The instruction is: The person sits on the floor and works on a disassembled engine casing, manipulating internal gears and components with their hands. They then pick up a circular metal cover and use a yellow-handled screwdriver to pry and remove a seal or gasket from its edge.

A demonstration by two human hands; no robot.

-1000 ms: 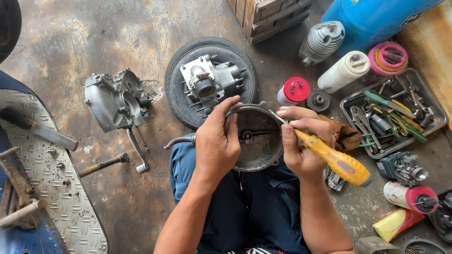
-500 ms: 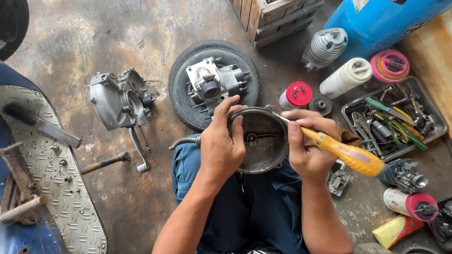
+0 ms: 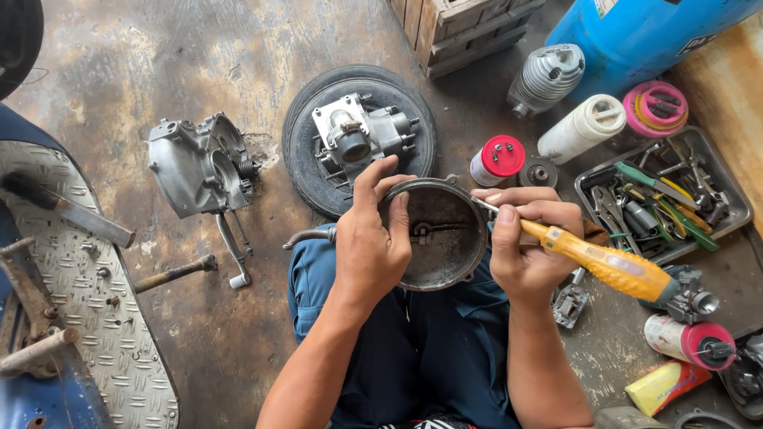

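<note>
Grimy metal, the round cover sits gripped by the left hand over the lap; the right hand clasps a yellow-handled screwdriver, tip at the cover's rim.

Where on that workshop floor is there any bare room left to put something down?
Bare concrete lies at the top left, above the grey engine casing and left of the tyre. Another patch lies below the casing, between the checker plate and the person's leg. The right side is crowded around the tool tray.

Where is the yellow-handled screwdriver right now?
In the head view, the yellow-handled screwdriver is right of centre, gripped in the right hand, its tip at the rim of the round metal cover that the left hand holds.
</note>
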